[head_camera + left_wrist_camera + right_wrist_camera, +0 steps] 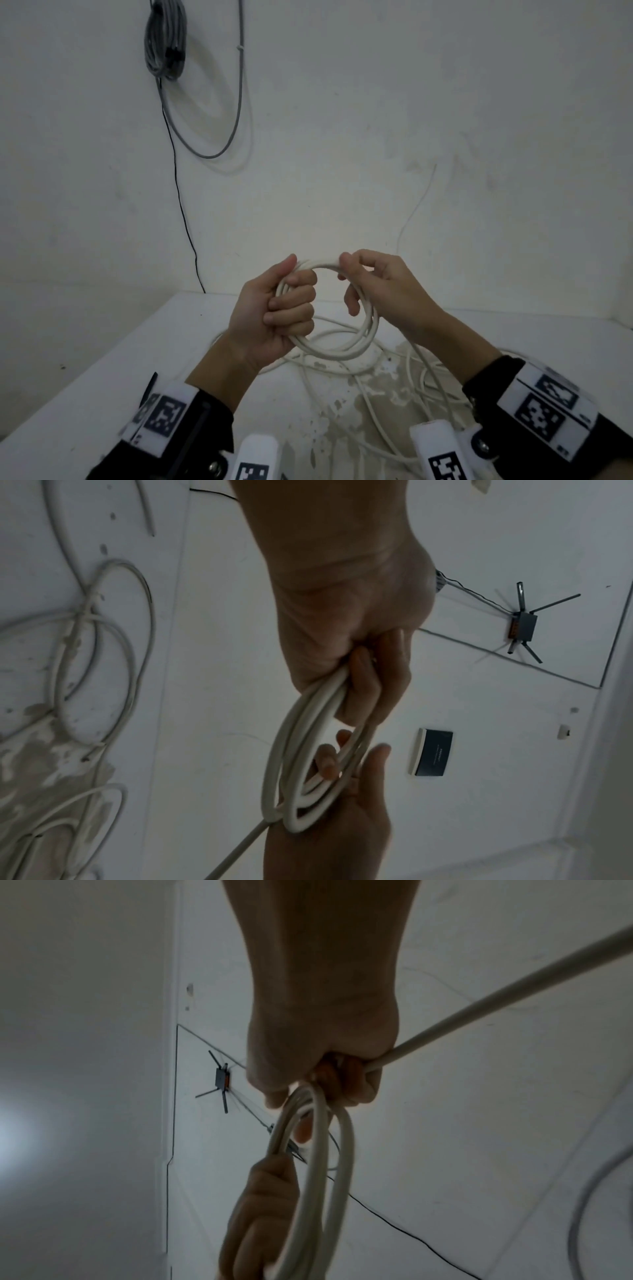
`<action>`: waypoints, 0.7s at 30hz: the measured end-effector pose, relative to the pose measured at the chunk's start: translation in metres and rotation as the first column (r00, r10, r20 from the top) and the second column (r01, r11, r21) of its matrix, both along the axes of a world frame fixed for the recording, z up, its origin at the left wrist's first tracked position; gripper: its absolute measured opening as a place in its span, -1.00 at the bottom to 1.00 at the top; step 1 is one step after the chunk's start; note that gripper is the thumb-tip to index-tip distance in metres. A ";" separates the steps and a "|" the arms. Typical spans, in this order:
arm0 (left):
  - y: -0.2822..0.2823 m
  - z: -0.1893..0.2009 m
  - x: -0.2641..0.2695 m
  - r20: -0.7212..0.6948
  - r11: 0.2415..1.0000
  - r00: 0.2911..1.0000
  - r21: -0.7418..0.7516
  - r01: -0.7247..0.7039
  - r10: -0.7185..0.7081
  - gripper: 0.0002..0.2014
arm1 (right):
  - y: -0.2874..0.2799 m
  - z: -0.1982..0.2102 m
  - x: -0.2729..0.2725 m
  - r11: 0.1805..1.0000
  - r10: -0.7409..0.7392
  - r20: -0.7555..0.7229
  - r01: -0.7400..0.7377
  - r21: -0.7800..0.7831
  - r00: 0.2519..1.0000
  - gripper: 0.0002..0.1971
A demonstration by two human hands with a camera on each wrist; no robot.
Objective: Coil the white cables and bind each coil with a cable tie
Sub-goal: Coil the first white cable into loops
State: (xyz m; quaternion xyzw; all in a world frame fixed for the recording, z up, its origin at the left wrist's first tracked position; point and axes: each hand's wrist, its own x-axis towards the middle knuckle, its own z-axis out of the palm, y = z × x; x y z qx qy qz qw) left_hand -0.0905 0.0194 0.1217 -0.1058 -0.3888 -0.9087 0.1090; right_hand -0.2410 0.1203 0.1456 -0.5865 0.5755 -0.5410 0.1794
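A white cable coil [337,349] of several loops is held upright above the white table [102,370]. My left hand [284,308] grips the coil's left side in a closed fist, seen also in the left wrist view as left hand [356,664] around the coil [301,772]. My right hand [373,281] pinches the coil's top right, and the loose cable end [496,996] runs from it down toward the table. The right wrist view shows my right hand [329,1074] on the coil [325,1177]. No cable tie is visible.
More loose white cable [404,383] lies tangled on the stained table below the hands. A grey cable bundle [166,37] and a black wire [181,205] hang on the wall behind. A router [522,623] and a dark box [433,753] are mounted on the wall.
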 end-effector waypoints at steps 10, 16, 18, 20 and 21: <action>0.004 -0.007 0.002 0.075 0.989 0.989 -0.074 0.131 -0.126 -0.67 | -0.003 0.007 -0.019 0.994 -0.082 -0.024 0.080 -0.080 0.996 -0.70; 0.004 -0.007 0.001 0.025 0.991 0.993 -0.059 0.116 -0.115 -0.68 | -0.005 0.003 -0.028 0.994 -0.080 0.018 0.081 -0.075 0.997 -0.66; 0.004 -0.007 0.002 -0.017 0.995 0.995 -0.024 0.097 -0.097 -0.67 | 0.000 0.002 -0.022 0.998 0.022 0.047 -0.025 0.056 0.999 -0.57; 0.003 -0.006 0.002 -0.059 0.998 0.996 0.010 0.065 -0.064 -0.66 | 0.005 -0.006 -0.010 0.975 0.126 0.095 -0.141 0.173 0.987 -0.41; 0.003 -0.007 0.001 -0.079 0.999 0.996 0.017 0.048 -0.047 -0.65 | 0.006 -0.011 -0.003 0.963 0.145 0.142 -0.173 0.207 0.979 -0.37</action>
